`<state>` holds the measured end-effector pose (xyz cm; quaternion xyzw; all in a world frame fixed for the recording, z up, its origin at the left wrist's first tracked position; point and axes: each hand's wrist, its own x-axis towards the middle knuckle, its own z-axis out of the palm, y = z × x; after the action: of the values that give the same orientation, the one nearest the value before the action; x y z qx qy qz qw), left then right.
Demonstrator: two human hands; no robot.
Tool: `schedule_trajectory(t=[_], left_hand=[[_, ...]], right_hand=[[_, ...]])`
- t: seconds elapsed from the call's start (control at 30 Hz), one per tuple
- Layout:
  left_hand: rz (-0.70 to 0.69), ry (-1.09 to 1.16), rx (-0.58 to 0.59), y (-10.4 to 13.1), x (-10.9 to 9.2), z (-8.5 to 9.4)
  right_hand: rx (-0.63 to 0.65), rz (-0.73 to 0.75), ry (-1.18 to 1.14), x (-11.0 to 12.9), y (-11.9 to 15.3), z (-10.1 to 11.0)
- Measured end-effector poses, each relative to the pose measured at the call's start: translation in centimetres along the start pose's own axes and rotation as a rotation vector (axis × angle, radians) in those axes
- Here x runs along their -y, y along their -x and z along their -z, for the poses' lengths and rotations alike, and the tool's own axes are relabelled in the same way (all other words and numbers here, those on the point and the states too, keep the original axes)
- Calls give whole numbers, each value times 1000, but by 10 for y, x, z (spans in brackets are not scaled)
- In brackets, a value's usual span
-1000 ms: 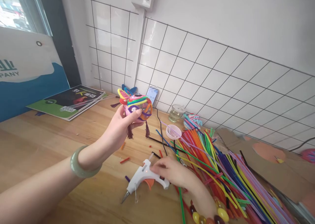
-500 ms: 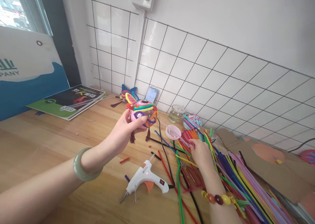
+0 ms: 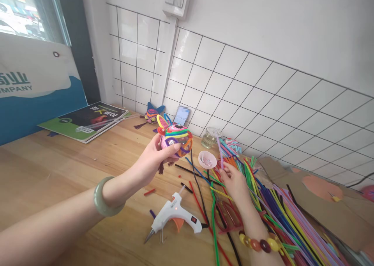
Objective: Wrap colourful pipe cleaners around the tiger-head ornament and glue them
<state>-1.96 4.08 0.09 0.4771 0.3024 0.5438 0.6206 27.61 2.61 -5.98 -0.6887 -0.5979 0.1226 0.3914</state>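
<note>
White wall (image 3: pixel 263 28), black grid lines over its lower part, stands behind the wooden table (image 3: pixel 73 164). Loose heap of many-coloured pipe cleaners (image 3: pixel 288 215) spreads across the table's right side. Black-and-green booklet (image 3: pixel 82 121) lies flat at far left. White glue gun (image 3: pixel 172 213) on its small wire stand, nozzle pointing to the near left, small light glowing orange. Left hand (image 3: pixel 156 153) closed round a rainbow ornament (image 3: pixel 178 132), thumb across its front; ornament is up off the table, above and beyond the glue gun, dark tassels hanging. Right hand (image 3: pixel 235 182), at the heap's left edge, in a narrow fingertip pinch on a lilac pipe cleaner (image 3: pixel 219 151), which points upward. Glass jar (image 3: pixel 208 140) near the wall; smaller pink dish (image 3: pixel 206 167) just in front, tiny bits inside. Short red scrap (image 3: pixel 149 192) near the gun.
</note>
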Motion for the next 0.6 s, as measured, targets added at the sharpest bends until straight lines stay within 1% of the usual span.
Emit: schedule_trajectory(t=[0.07, 0.2, 0.27, 0.33, 0.43, 0.53, 0.6], left_hand=[[-2, 3, 48, 2, 0, -2], [-7, 7, 184, 7, -2, -7], [-16, -4, 212, 9, -3, -9], [-27, -20, 224, 10, -4, -10], [-25, -55, 236, 11, -2, -10], [-21, -77, 254, 11, -1, -10], [-16, -77, 270, 12, -1, -10]], right_hand=[[4, -3, -125, 16, 2, 9], [-3, 1, -351, 53, 15, 26], [-32, -11, -543, 70, 24, 31], [-52, -5, -686, 83, 30, 34], [-18, -36, -801, 94, 36, 33], [31, -84, -861, 98, 39, 32], [34, -66, -875, 100, 41, 33]])
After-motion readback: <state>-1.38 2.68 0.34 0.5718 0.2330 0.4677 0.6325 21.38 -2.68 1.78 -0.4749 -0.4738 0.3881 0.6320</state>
